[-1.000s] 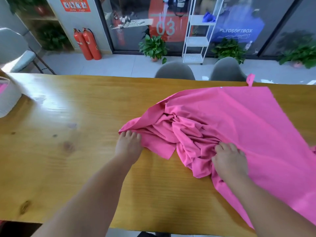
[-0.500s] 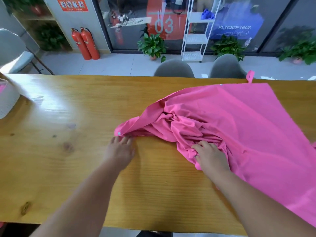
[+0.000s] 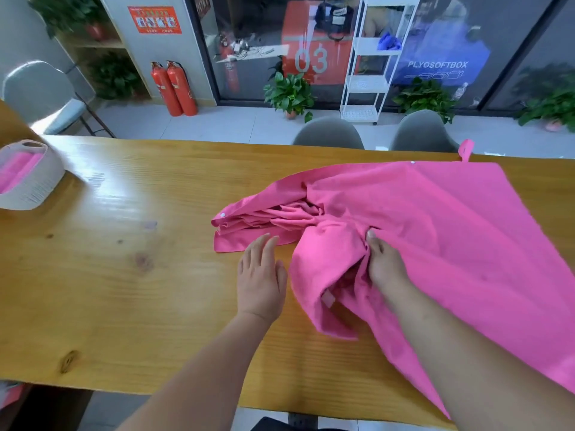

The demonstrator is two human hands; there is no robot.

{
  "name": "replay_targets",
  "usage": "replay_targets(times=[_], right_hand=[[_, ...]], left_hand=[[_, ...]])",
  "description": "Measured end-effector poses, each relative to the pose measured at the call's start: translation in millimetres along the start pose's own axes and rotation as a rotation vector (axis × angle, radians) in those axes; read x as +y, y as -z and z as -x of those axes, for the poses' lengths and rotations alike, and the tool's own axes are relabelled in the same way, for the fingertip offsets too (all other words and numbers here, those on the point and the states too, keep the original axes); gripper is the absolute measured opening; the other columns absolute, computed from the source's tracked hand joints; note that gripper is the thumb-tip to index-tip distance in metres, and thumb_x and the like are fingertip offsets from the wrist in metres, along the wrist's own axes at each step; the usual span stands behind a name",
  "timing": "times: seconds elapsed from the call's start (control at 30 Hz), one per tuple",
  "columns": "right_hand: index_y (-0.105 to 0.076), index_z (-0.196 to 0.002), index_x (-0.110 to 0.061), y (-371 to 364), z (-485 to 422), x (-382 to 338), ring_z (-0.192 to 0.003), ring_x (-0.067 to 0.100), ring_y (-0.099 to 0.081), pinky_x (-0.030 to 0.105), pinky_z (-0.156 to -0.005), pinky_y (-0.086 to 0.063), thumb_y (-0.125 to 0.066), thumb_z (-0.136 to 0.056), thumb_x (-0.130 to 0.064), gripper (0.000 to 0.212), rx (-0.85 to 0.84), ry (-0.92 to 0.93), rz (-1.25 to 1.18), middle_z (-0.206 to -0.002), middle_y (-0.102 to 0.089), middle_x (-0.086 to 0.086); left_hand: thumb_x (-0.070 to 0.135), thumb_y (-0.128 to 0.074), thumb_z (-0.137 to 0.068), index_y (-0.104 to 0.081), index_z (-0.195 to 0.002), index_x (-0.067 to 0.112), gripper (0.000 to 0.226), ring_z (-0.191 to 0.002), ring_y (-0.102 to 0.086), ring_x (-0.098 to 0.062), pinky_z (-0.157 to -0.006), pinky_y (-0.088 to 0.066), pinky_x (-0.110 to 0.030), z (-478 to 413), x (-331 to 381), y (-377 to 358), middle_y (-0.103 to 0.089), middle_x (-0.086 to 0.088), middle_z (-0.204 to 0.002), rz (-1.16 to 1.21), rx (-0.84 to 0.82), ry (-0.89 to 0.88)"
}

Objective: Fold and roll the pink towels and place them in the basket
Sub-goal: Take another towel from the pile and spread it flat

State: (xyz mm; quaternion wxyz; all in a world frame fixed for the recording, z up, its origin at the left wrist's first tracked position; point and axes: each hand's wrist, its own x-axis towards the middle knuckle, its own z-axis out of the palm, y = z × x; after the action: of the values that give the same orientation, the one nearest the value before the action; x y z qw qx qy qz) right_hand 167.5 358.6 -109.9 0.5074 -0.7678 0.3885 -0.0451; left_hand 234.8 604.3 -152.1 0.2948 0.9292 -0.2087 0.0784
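Pink towel lay crumpled across the right half of the wooden table, well apart from the basket. Its loose corner sat just beyond the left hand, whose fingers were straight and apart. The right hand pinched the bunched middle.

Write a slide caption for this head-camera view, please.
Right hand grips a crumpled pink towel on a wooden table, left hand open at its edge; a basket with pink rolls sits far left.

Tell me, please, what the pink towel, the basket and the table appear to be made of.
The pink towel looks like thin, matte cloth, perhaps microfibre: it bunches in soft folds. The basket seems pale moulded plastic, its wall slotted. The table looks like varnished wood: grain, knots, glossy glare.
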Motion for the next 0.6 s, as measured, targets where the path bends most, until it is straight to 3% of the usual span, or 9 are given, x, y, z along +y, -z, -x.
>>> replay_targets(times=[0.07, 0.13, 0.2, 0.27, 0.33, 0.43, 0.6], right_hand=[[-0.067, -0.125, -0.018, 6, 8, 21, -0.121, 0.036, -0.064, 0.039, -0.096, -0.046, -0.040, -0.108, -0.056, 0.050, 0.003, 0.013, 0.278, -0.127, -0.071, 0.015], [-0.059, -0.138, -0.020, 10, 18, 35, -0.124, 0.032, -0.063, 0.041, -0.101, -0.048, -0.039, -0.105, -0.063, 0.058, 0.017, 0.055, 0.308, -0.135, -0.068, 0.011], [-0.052, -0.146, -0.025, 9, 28, 44, -0.125, 0.027, -0.063, 0.044, -0.106, -0.049, -0.032, -0.094, -0.082, 0.080, -0.029, 0.122, 0.302, -0.141, -0.065, 0.005], [-0.037, -0.157, -0.032, 5, 39, 52, -0.132, 0.024, -0.060, 0.046, -0.110, -0.048, -0.028, -0.084, -0.094, 0.096, -0.145, 0.174, 0.340, -0.152, -0.057, -0.001], [-0.012, -0.166, -0.035, 0, 49, 59, -0.141, 0.024, -0.053, 0.047, -0.112, -0.047, -0.040, -0.081, -0.094, 0.107, -0.265, 0.223, 0.496, -0.165, -0.040, -0.002], [0.017, -0.164, -0.038, 1, 62, 68, -0.146, 0.027, -0.045, 0.048, -0.111, -0.049, -0.065, -0.071, -0.088, 0.134, -0.321, 0.256, 0.697, -0.172, -0.017, -0.001], [0.031, -0.160, -0.032, 7, 81, 86, -0.157, 0.032, -0.027, 0.048, -0.114, -0.046, -0.076, -0.080, -0.070, 0.139, -0.277, 0.267, 1.008, -0.175, 0.007, 0.008]], left_hand=[[0.035, -0.044, -0.101, -0.053, -0.145, 0.016, 0.049, -0.139, -0.048, -0.029, -0.112, -0.043, -0.053, -1, -12, -1, -0.051, -0.003, -0.151, -0.025, -0.049, -0.045], [0.046, -0.042, -0.104, -0.052, -0.146, 0.020, 0.050, -0.139, -0.047, -0.024, -0.111, -0.044, -0.051, 4, -16, -3, -0.050, 0.001, -0.151, -0.020, -0.200, -0.098], [0.060, -0.040, -0.104, -0.044, -0.154, 0.025, 0.061, -0.144, -0.041, -0.018, -0.117, -0.041, -0.046, 16, -12, -7, -0.042, 0.006, -0.159, -0.021, -0.412, -0.158], [0.070, -0.042, -0.099, -0.027, -0.164, 0.027, 0.080, -0.155, -0.027, -0.016, -0.125, -0.031, -0.042, 33, -5, -14, -0.029, 0.007, -0.169, -0.069, -0.605, -0.221], [0.074, -0.046, -0.094, -0.010, -0.169, 0.025, 0.096, -0.162, -0.005, -0.014, -0.131, -0.018, -0.041, 47, -1, -20, -0.012, 0.007, -0.176, -0.162, -0.713, -0.261], [0.074, -0.047, -0.092, -0.007, -0.169, 0.023, 0.101, -0.163, 0.001, -0.016, -0.132, -0.009, -0.044, 52, -4, -17, -0.007, 0.004, -0.176, -0.326, -0.691, -0.312], [0.081, -0.046, -0.086, -0.028, -0.165, 0.023, 0.100, -0.160, -0.021, -0.023, -0.130, -0.016, -0.051, 41, -43, 6, -0.027, -0.001, -0.172, -0.451, -0.612, -0.276]])
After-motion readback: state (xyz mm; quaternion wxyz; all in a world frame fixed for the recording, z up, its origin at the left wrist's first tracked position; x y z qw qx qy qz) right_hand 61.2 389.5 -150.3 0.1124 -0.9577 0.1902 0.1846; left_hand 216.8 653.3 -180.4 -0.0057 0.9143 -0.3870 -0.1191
